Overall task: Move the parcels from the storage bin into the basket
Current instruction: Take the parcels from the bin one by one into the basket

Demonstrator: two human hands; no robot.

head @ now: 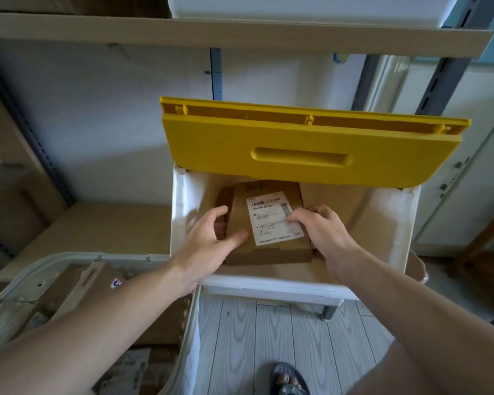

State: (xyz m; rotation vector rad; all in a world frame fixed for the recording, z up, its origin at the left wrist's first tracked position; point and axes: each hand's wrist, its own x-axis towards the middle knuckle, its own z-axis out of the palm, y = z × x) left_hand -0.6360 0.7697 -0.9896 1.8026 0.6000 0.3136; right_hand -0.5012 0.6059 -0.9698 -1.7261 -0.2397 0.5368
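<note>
Foot: a sandalled foot (290, 380) is standing on the pale plank floor (268, 337) at the lower edge of the view, nearest the camera.
Forearms: both are reaching forward from the lower corners and crossing the near rim of the storage bin.
Basket: the white basket (193, 323) is sitting at lower left, its right wall just beside the bin's front; cardboard parcels (77, 283) are lying inside it, partly hidden under the left forearm.
Storage bin: the white storage bin (178, 223) is standing open, its yellow lid (305, 149) tilting up at the back and overhanging the rear part of the opening.
Parcel: a brown cardboard parcel (268, 218) with a white shipping label (275, 218) is lying inside the bin on a brown cardboard bottom, near the front wall.
Left hand: the left hand (211, 238) is gripping the parcel's left edge, thumb lying on top and fingers (218, 213) curling over the side.
Right hand: the right hand (320, 229) is gripping the right edge, fingers curling over the label's corner.
Open room: bare cardboard is showing to the right of the parcel, a narrower strip to the left; the lid is limiting the room above the rear.
Surroundings: a shelf board (240, 32) is spanning the top of the view.
</note>
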